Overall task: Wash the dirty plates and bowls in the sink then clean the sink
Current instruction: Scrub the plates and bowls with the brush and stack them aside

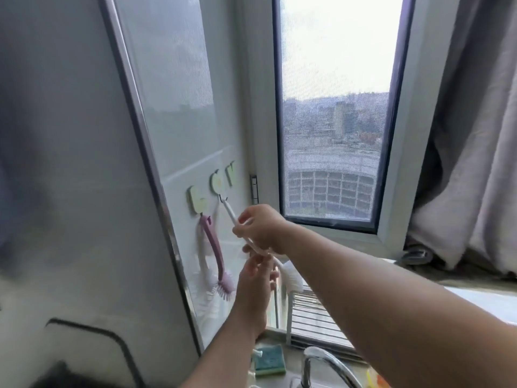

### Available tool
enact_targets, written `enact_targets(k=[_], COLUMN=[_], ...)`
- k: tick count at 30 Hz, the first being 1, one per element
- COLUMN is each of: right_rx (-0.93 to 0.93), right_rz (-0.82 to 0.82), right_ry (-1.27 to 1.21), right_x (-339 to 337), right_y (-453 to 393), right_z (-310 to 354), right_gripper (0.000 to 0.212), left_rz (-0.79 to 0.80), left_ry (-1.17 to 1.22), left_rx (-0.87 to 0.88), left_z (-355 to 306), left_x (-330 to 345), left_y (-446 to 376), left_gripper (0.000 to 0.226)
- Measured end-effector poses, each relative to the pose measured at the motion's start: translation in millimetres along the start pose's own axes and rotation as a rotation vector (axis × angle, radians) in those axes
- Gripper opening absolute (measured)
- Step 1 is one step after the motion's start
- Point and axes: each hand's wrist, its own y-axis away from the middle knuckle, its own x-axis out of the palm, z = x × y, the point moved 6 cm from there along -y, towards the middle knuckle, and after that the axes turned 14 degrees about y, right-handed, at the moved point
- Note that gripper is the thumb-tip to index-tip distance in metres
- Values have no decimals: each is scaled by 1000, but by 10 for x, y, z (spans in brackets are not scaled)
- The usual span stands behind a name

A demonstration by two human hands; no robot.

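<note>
Both your arms reach up toward a white tiled wall beside a window (pixel 335 107). Your right hand (pixel 263 228) pinches the thin white handle of a white brush (pixel 291 277); the handle's top end sits at a small hook (pixel 223 199) under a pale letter-shaped holder on the wall. Your left hand (pixel 253 292) is just below, fingers curled around the lower part of the same handle, near the white bristle head. To the left, a pink brush (pixel 216 256) hangs from another hook. Low in the view, a chrome faucet (pixel 321 365) curves up, with a teal sponge (pixel 270 359) beside it on the counter. A wire rack (pixel 313 317) stands on the sill. A grey curtain (pixel 470 163) hangs at right.
</note>
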Motion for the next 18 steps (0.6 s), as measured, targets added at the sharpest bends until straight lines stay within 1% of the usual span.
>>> enact_targets(k=[2, 8, 11, 13, 15, 16, 17, 18], right_rx=[1, -26, -117, -186, -277, -305, -294, -244], right_rz=[23, 6, 86, 219, 482, 604, 710, 793], right_ry=[-37, -75, -174, -323, -540, -662, -794, -894], right_x=[-40, -110, -170, -289, -407, -486, -579, -671], right_y=[62, 131, 213, 385, 666, 850, 1045, 1256], right_z=[28, 207, 289, 195, -121, -370, -684, -1039], right_gripper=[26, 27, 35, 44, 43, 50, 61, 69], left_rz=[24, 5, 38, 116, 244, 330, 436, 545], left_ry=[33, -45, -89, -107, -173, -221, -288, -363], left_rx=[-5, 96, 152, 174, 165, 151, 135, 118], left_z=[-45, -79, -95, -32, 190, 348, 534, 731], left_x=[21, -106, -84, -30, 32, 66, 111, 172], left_y=[1, -12, 97, 235, 392, 494, 603, 724], left_gripper=[13, 13, 22, 28, 29, 27, 25, 23])
